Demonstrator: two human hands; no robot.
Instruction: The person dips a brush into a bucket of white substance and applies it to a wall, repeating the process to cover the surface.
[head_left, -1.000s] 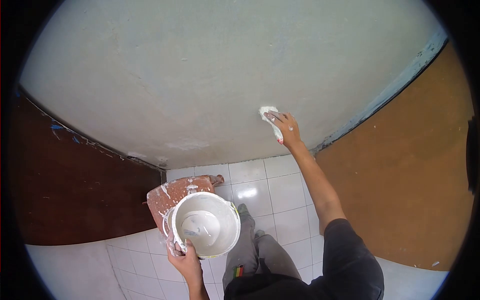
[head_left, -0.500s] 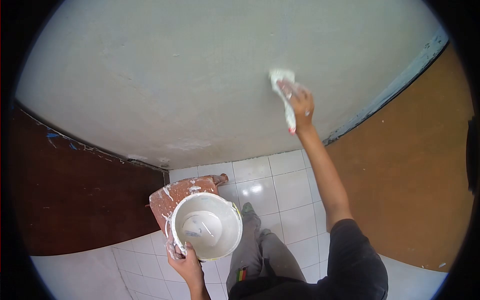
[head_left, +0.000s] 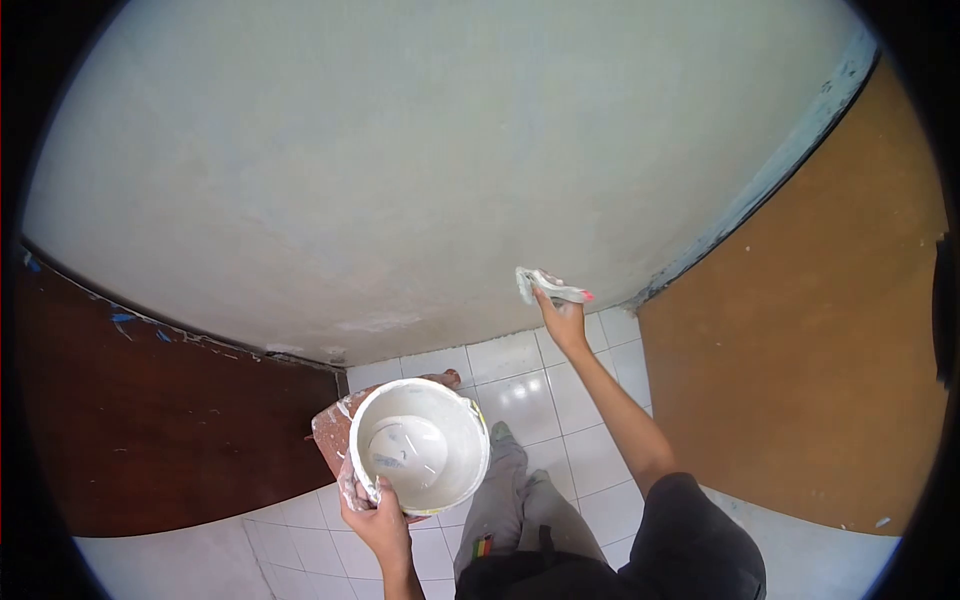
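Observation:
A white bucket [head_left: 465,455] with a little white paint in its bottom is held by my left hand [head_left: 378,515], thumb over the rim and fingers around the outside. My right hand [head_left: 563,312] grips a paint-covered brush [head_left: 560,292] with a reddish handle end. The bristles, coated white, are close to the lower part of the pale wall [head_left: 400,180]; whether they touch it cannot be made out. White paint smears both hands.
A reddish-brown, paint-spattered stool [head_left: 333,432] stands behind the bucket on the white tiled floor [head_left: 515,400]. A dark brown panel [head_left: 190,430] is at left, an orange-brown panel [head_left: 800,320] at right. My legs are below.
My right hand with the brush has come down the wall and slightly left, and the brush has turned more level. The bucket and my left hand have shifted slightly in view.

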